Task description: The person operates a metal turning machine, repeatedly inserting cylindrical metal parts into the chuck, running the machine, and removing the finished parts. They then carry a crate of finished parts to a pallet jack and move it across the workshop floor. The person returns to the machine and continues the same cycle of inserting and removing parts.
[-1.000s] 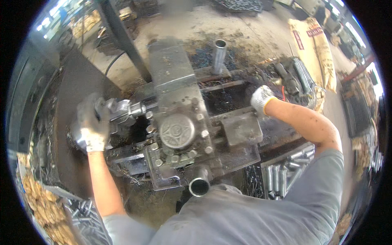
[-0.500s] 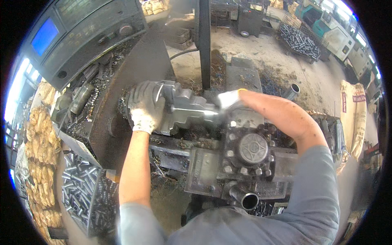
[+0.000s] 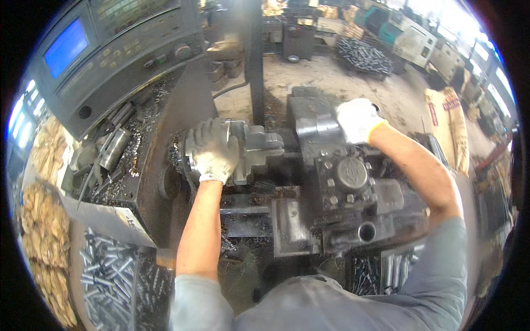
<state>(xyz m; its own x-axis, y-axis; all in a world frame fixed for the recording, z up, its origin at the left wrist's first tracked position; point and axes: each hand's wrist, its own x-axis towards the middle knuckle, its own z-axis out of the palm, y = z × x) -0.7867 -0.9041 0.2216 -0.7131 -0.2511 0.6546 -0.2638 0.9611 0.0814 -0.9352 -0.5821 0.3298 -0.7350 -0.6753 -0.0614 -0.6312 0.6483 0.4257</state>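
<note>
My left hand (image 3: 212, 151), in a grey-and-white work glove, lies on the round lathe chuck (image 3: 238, 171), fingers stretched over its top. Stepped metal jaws (image 3: 262, 144) stick out from the chuck toward the right. Off to the right, my right hand (image 3: 358, 120), in a white glove with a yellow cuff, is closed round a shiny metal tube (image 3: 319, 127). One end of the tube points left toward the jaws, apart from them; its dark open end shows past the glove. Just below that hand is the bolted tool post (image 3: 351, 172).
A control panel with a blue screen (image 3: 66, 48) stands at the far left. Metal tubes fill a bin (image 3: 110, 276) at lower left, and another pile (image 3: 364, 55) lies at the back. A paper sack (image 3: 447, 127) stands at right. Another tube (image 3: 366, 232) sits nearer me.
My right hand has moved right, away from the chuck jaws, and a metal tube now shows plainly in it. My left hand stays on the chuck. The whole view has shifted.
</note>
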